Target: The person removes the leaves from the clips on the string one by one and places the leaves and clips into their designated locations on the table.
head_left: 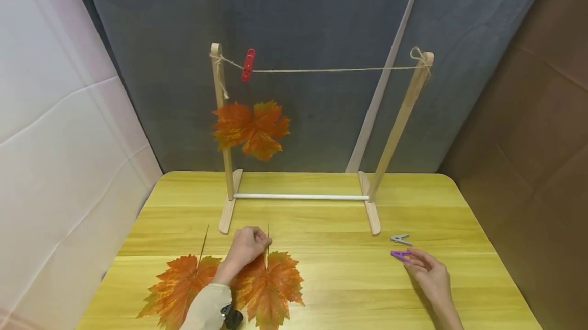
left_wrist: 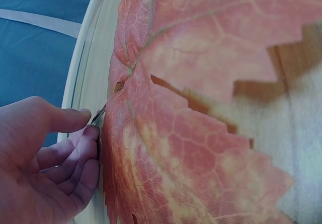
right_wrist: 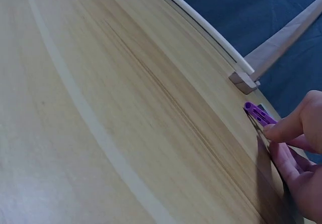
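Note:
My left hand (head_left: pixel 248 244) pinches the thin stem of an orange artificial maple leaf (head_left: pixel 271 289) between thumb and fingers. In the left wrist view this leaf (left_wrist: pixel 201 128) fills most of the picture beside the fingertips. A second orange leaf (head_left: pixel 176 284) lies to the left, partly hidden by my forearm. At the right of the table my right hand (head_left: pixel 429 274) pinches a purple clothespin (head_left: pixel 400 255) by one end. The same clothespin (right_wrist: pixel 259 114) points away from the thumb in the right wrist view. A grey clothespin (head_left: pixel 401 239) lies just beyond it.
Behind the hands stands a wooden frame (head_left: pixel 397 125) with twine (head_left: pixel 317 70) tied between its two posts. A red clothespin (head_left: pixel 248 64) is on the twine at the left, with an orange leaf (head_left: pixel 252 128) hanging below. A white rod (head_left: pixel 298 196) joins the feet.

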Available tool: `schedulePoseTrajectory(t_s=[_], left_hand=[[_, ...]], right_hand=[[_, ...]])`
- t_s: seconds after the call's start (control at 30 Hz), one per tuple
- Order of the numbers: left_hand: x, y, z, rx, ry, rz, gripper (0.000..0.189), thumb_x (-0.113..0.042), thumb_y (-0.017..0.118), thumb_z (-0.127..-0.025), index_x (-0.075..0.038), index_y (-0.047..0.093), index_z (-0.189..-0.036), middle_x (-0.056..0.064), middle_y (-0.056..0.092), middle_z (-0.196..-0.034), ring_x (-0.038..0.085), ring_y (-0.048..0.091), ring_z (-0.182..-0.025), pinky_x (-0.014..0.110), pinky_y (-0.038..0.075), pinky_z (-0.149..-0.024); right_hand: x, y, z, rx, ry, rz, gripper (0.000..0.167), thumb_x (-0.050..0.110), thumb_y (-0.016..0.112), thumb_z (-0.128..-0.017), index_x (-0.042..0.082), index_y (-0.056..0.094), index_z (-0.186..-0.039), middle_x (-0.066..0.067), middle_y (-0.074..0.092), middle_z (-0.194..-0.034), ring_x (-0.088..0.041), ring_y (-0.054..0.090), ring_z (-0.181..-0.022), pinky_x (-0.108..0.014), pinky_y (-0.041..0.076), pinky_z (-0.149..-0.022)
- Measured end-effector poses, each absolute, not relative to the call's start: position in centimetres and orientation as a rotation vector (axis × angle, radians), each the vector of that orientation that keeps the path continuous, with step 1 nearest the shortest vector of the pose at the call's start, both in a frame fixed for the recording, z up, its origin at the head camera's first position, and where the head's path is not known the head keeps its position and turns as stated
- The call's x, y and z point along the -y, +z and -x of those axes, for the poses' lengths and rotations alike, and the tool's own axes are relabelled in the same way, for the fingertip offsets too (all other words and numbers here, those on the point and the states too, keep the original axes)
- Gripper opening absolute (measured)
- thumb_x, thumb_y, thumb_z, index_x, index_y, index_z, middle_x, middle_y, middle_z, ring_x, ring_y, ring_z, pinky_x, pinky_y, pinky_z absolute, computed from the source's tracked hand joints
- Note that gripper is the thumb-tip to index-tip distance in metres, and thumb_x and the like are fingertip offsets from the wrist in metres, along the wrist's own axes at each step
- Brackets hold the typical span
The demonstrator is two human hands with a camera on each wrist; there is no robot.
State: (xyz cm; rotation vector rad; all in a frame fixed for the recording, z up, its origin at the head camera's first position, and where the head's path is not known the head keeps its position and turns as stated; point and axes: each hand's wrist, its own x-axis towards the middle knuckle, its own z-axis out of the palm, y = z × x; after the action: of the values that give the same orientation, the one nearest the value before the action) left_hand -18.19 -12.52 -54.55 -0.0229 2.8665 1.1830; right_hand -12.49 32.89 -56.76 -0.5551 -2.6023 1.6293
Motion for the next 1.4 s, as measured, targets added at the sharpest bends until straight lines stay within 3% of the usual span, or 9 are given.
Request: schedulePoseTrajectory(t_s=[0.3,0.57,0.9,1.17,1.4], left_hand=[[12.6,-54.3,17.9,-2.845,1.217,0.012,0.016,-0.017,0.078,-0.089,-0.009,0.071,-0.078,-0.001,0.065,-0.069,0.012,0.055,-0.062,0.027,0.047,-0.058],[12.7,-53.0,17.2,-2.789,1.264,-0.017,0.012,-0.016,0.073,-0.094,-0.004,0.073,-0.097,0.002,0.071,-0.083,0.012,0.065,-0.075,0.031,0.056,-0.067],[13.9,-51.1,17.1,-2.808,1.351,0.003,0.026,-0.016,0.069,-0.097,0.004,0.07,-0.114,0.009,0.072,-0.094,0.019,0.068,-0.084,0.032,0.058,-0.068],[15.0,-49.5,17.4,-2.932,1.35,-0.014,0.027,-0.017,0.067,-0.098,0.002,0.07,-0.117,0.015,0.075,-0.107,0.034,0.07,-0.102,0.053,0.055,-0.092],[15.8,-48.6,17.5,-2.954,1.493,0.004,0.027,-0.017,0.067,-0.098,-0.001,0.069,-0.121,0.019,0.073,-0.119,0.04,0.066,-0.115,0.056,0.051,-0.101]], right_hand=[[-33.1,-56.7,12.1,2.591,1.588,0.556,0.048,0.008,0.077,-0.087,-0.001,0.064,-0.132,-0.013,0.074,-0.113,0.002,0.068,-0.083,-0.011,0.054,-0.074],[-33.9,-56.4,11.8,2.494,1.664,0.594,0.052,0.002,0.078,-0.084,-0.005,0.062,-0.133,0.0,0.076,-0.102,0.003,0.068,-0.083,-0.011,0.054,-0.076],[-33.3,-54.2,12.3,2.534,1.571,0.521,0.049,-0.004,0.07,-0.088,-0.008,0.055,-0.134,-0.029,0.064,-0.125,0.014,0.059,-0.082,-0.007,0.052,-0.077],[-32.5,-52.3,12.9,2.541,1.549,0.42,0.048,0.002,0.07,-0.092,-0.005,0.054,-0.137,-0.028,0.062,-0.13,0.015,0.059,-0.087,-0.006,0.051,-0.08],[-31.3,-50.5,13.7,2.529,1.523,0.293,0.046,0.004,0.07,-0.093,-0.006,0.055,-0.135,-0.027,0.062,-0.13,0.014,0.059,-0.092,-0.004,0.049,-0.083]])
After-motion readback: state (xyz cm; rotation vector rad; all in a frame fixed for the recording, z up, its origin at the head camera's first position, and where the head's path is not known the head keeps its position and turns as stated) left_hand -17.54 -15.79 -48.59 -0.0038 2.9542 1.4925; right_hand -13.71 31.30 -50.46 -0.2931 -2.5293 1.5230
